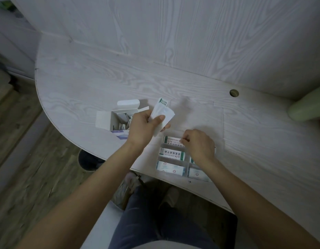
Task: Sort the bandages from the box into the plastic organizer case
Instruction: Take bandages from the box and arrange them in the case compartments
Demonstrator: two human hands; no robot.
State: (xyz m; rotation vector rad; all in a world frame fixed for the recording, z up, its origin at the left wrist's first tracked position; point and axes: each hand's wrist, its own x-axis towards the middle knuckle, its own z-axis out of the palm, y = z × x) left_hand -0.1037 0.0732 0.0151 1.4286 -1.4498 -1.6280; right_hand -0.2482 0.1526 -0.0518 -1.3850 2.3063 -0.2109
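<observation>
So the box (118, 119) sits on the desk (263, 141) off to my left, flaps up, a few bandages (123, 125) still in it. The organizer case (173, 159) is right of it, near the desk's front edge. My left hand (144, 127) holds a stack of bandages (161, 114) between box and case; my right hand (198, 145) is over the case's far compartments.

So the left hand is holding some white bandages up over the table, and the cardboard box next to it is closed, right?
Not quite. The left hand does hold a bunch of bandages above the table, but the box is open: the head view shows its flaps up and more bandages inside.
</observation>
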